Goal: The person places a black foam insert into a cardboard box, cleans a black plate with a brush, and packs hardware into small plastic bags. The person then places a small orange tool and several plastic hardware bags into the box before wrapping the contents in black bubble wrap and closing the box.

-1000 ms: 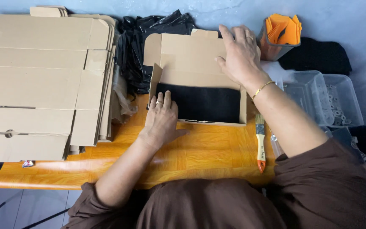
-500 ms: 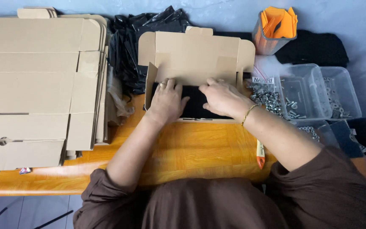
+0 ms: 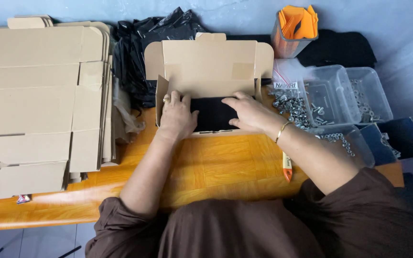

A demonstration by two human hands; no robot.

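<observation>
An open cardboard box (image 3: 210, 64) stands on the orange wooden table (image 3: 216, 165), its lid tipped back. A flat black item (image 3: 212, 113) lies inside it. My left hand (image 3: 177, 115) rests palm down on the box's left side, over the black item's edge. Pressing on the black item's right part is my right hand (image 3: 250, 112), fingers spread flat. Neither hand grips anything.
A stack of flat cardboard blanks (image 3: 39, 105) fills the left of the table. Black plastic bags (image 3: 144, 43) lie behind the box. Clear tubs of metal screws (image 3: 333, 98), an orange-filled cup (image 3: 295, 31) and a brush (image 3: 287, 167) sit at the right.
My right hand came down from the box lid into the box and now presses on the black item. My left hand stayed at the box's left side.
</observation>
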